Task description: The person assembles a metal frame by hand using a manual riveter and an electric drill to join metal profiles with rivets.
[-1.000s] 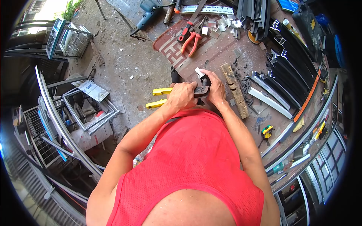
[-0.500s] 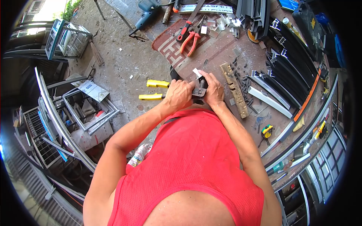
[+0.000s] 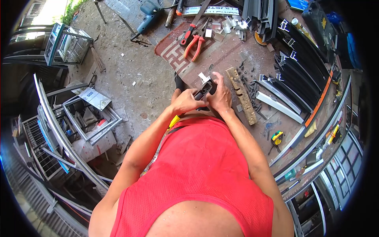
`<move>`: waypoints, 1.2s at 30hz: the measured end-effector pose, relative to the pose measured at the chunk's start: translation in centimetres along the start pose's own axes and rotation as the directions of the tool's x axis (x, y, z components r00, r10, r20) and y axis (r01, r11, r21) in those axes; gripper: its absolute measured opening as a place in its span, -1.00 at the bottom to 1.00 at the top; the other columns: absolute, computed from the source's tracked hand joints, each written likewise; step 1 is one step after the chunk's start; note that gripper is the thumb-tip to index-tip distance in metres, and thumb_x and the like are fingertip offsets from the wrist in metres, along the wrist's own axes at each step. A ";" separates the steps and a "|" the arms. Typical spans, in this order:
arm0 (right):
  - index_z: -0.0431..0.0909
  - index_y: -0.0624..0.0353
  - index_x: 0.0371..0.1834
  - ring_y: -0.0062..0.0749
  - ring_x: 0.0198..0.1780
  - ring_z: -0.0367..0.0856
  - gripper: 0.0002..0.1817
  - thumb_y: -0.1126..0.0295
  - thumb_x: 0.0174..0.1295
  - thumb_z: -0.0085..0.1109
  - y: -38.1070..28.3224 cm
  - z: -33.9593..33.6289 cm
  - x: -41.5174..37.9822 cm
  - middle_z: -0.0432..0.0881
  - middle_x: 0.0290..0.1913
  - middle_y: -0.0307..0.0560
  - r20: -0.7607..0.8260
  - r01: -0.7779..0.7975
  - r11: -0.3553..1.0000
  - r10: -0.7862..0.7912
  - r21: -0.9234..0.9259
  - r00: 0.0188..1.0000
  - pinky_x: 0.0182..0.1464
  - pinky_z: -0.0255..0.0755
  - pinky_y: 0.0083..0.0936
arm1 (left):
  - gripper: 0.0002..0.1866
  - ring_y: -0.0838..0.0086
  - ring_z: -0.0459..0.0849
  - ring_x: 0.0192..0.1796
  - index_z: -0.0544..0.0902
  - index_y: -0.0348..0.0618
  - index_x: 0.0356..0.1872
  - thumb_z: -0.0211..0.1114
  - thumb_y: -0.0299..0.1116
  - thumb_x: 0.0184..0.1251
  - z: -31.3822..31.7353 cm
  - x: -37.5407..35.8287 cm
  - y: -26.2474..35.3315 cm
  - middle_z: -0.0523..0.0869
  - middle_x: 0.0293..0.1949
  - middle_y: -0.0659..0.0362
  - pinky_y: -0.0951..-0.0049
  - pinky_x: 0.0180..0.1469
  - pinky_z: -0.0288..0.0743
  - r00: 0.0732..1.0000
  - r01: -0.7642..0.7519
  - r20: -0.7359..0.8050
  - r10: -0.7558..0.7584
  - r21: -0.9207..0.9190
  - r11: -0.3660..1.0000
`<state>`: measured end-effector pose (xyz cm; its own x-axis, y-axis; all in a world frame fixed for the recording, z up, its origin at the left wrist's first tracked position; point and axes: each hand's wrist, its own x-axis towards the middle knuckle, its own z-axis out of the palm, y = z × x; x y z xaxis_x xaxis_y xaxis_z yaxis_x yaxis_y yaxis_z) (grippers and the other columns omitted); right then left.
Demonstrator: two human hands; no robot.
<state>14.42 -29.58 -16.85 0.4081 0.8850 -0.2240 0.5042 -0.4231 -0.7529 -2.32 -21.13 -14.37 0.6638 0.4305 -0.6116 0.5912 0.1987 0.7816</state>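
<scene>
My left hand (image 3: 185, 102) is closed, its fingers against a short black piece (image 3: 203, 92) that looks like a profile or fitting. From the other side my right hand (image 3: 221, 95) grips the same black piece, index finger pointing up. A small silver bracket (image 3: 204, 78) sticks out of its far end. Below my left wrist shows part of a yellow handle (image 3: 173, 122); the rest of that tool is hidden by my arm and shirt.
A notched wooden block (image 3: 241, 96) lies right of my hands. Ahead are red pliers (image 3: 194, 48), a red-handled tool (image 3: 188, 34) and silver offcuts (image 3: 232, 25). Black profiles (image 3: 304, 67) fill the right side, near a yellow tape measure (image 3: 277, 137). A drill (image 3: 149, 16) lies farther off.
The yellow-handled tool has swung down from between my hands to beside my lap. My left hand has let go of its head and moved onto the black piece. The bracket now stands more upright.
</scene>
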 end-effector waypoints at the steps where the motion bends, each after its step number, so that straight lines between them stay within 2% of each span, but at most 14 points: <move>1: 0.19 -0.05 0.48 0.19 0.01 0.72 -0.11 0.42 0.05 0.45 0.2 0.1 0.1 0.70 -0.03 0.13 -0.020 0.039 0.999 -0.040 -0.004 0.999 0.04 0.55 -0.02 | -0.50 0.36 0.68 -0.15 0.73 -0.26 -0.09 0.56 -0.02 0.15 -0.4 -1.0 0.3 0.74 -0.22 0.07 0.31 0.03 0.53 1.000 0.003 0.023 -0.005 0.062 0.998; 2: 0.19 -0.06 0.48 0.20 0.01 0.72 -0.11 0.42 0.05 0.45 0.4 0.1 0.0 0.70 -0.02 0.14 -0.014 0.023 1.000 -0.023 0.018 1.000 0.05 0.55 -0.02 | -0.32 0.16 0.70 0.09 0.66 -0.22 0.15 0.57 0.05 0.12 -0.3 -1.7 -1.1 0.72 0.04 -0.05 0.20 0.23 0.50 0.999 0.004 -0.032 0.005 0.276 0.961; 5: 0.20 -0.06 0.47 0.22 0.02 0.71 -0.12 0.39 0.05 0.46 0.2 -0.1 0.1 0.70 0.00 0.18 -0.011 0.019 0.999 -0.018 0.032 1.000 0.05 0.54 -0.01 | 0.01 0.04 0.54 0.43 0.36 -0.18 0.52 0.56 0.15 0.12 0.0 -4.8 -5.5 0.60 0.31 -0.16 0.16 0.46 0.37 0.999 -0.040 0.014 0.037 0.234 0.971; 11: 0.21 -0.07 0.48 0.25 0.06 0.71 -0.09 0.43 0.01 0.48 0.5 0.2 -0.2 0.70 0.05 0.23 -0.006 0.012 1.000 -0.012 0.001 1.000 0.11 0.54 -0.01 | -0.21 0.00 0.65 0.28 0.49 -0.22 0.39 0.47 0.06 0.26 -0.7 -6.3 -9.4 0.68 0.20 -0.19 0.15 0.34 0.47 0.989 -0.126 -0.057 0.134 0.132 0.983; 15: 0.27 -0.05 0.45 0.21 -0.03 0.73 -0.15 0.45 0.03 0.45 0.4 0.4 -0.4 0.73 -0.04 0.13 -0.090 0.082 0.994 -0.088 -0.068 0.992 -0.01 0.57 -0.03 | -0.45 -0.11 0.69 -0.03 0.64 -0.27 0.05 0.40 0.03 0.30 -0.9 -7.0 -6.4 0.72 -0.14 -0.20 0.06 0.07 0.51 0.994 0.033 -0.105 0.001 0.325 0.945; 21: 0.29 -0.02 0.43 0.26 0.04 0.70 -0.19 0.49 0.06 0.43 0.4 0.2 -0.2 0.71 0.03 0.18 -0.060 0.128 0.991 -0.130 -0.035 0.990 0.09 0.55 0.02 | -0.39 -0.13 0.69 0.09 0.65 -0.28 0.06 0.34 0.13 0.32 -1.1 -6.2 -3.4 0.73 -0.06 -0.29 -0.01 0.20 0.51 0.990 0.136 0.000 -0.143 0.325 0.936; 24: 0.25 -0.01 0.47 0.29 0.09 0.68 -0.16 0.49 0.06 0.43 0.0 -0.4 0.1 0.69 0.13 0.24 -0.007 0.073 0.997 -0.073 -0.011 0.997 0.15 0.55 0.01 | -0.38 -0.08 0.70 0.09 0.71 -0.33 -0.11 0.33 0.18 0.35 -0.7 -6.7 -6.6 0.73 -0.12 -0.33 -0.01 0.21 0.51 0.983 -0.016 -0.164 0.080 0.361 0.932; 25: 0.24 -0.01 0.48 0.30 0.10 0.68 -0.14 0.49 0.06 0.43 0.2 -0.5 0.3 0.68 0.15 0.25 0.012 0.038 0.999 -0.038 0.006 0.999 0.15 0.55 0.02 | -0.30 -0.10 0.72 0.10 0.70 -0.32 -0.01 0.24 0.28 0.40 -1.7 -7.8 -4.4 0.74 -0.11 -0.36 0.00 0.22 0.52 0.945 -0.121 -0.188 0.267 0.557 0.822; 27: 0.20 -0.03 0.52 0.31 0.09 0.68 -0.10 0.48 0.06 0.43 0.4 -0.4 0.1 0.67 0.14 0.28 0.040 0.000 1.000 0.000 0.010 0.999 0.13 0.55 0.03 | -0.22 -0.13 0.75 0.06 0.55 -0.31 0.21 0.17 0.33 0.44 -4.1 -9.2 -1.1 0.75 -0.10 -0.32 -0.01 0.14 0.55 0.978 0.122 0.059 -0.198 0.610 0.783; 29: 0.22 -0.04 0.51 0.23 -0.06 0.72 -0.11 0.50 0.04 0.42 0.9 0.5 -0.2 0.70 -0.08 0.15 -0.124 0.198 0.979 -0.203 -0.053 0.971 0.00 0.56 0.02 | -0.12 -0.14 0.72 0.15 0.41 -0.26 0.42 0.05 0.40 0.48 -5.1 -9.4 4.1 0.74 -0.04 -0.31 0.01 0.19 0.54 0.742 0.368 0.206 -0.638 0.670 0.645; 30: 0.23 -0.04 0.50 0.19 -0.14 0.74 -0.11 0.51 0.03 0.41 0.9 0.9 -0.3 0.71 -0.19 0.08 -0.202 0.294 0.951 -0.308 -0.093 0.930 -0.07 0.56 0.02 | -0.14 -0.13 0.73 0.15 0.46 -0.25 0.38 0.05 0.40 0.47 -4.6 -9.6 3.5 0.75 -0.05 -0.30 0.02 0.19 0.55 0.846 0.324 0.127 -0.519 0.650 0.688; 31: 0.22 -0.02 0.51 0.21 -0.12 0.73 -0.11 0.52 0.04 0.40 0.8 0.4 -0.1 0.71 -0.17 0.10 -0.110 0.165 0.986 -0.165 -0.015 0.980 -0.07 0.56 0.03 | -0.14 -0.12 0.73 0.15 0.51 -0.25 0.34 0.04 0.41 0.47 -4.0 -9.8 2.1 0.75 -0.07 -0.30 0.02 0.19 0.56 0.924 0.272 0.038 -0.381 0.637 0.722; 33: 0.21 -0.03 0.51 0.23 -0.13 0.73 -0.11 0.53 0.04 0.39 0.8 0.5 0.0 0.71 -0.17 0.11 -0.101 0.175 0.984 -0.178 -0.033 0.979 -0.06 0.56 0.03 | -0.18 0.03 0.77 0.08 0.63 -0.27 0.18 0.05 0.42 0.47 -2.6 -9.1 -0.8 0.76 -0.13 -0.20 0.12 0.14 0.58 0.977 0.196 -0.200 -0.068 0.733 0.652; 36: 0.19 -0.07 0.51 0.26 -0.13 0.72 -0.11 0.55 0.06 0.37 1.3 0.2 0.0 0.70 -0.16 0.12 -0.082 0.114 0.993 -0.111 0.029 0.990 -0.06 0.56 0.03 | -0.20 0.22 0.74 -0.04 0.61 -0.27 0.17 0.12 0.39 0.46 -3.7 -7.3 -1.4 0.75 -0.18 -0.04 0.21 0.06 0.57 0.973 0.123 0.134 -0.186 0.383 0.915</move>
<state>14.96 -30.05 -17.93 0.4110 0.9075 -0.0873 0.5250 -0.3139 -0.7911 -9.67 -21.27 -10.53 0.5972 0.2643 -0.7573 0.7982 -0.1029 0.5935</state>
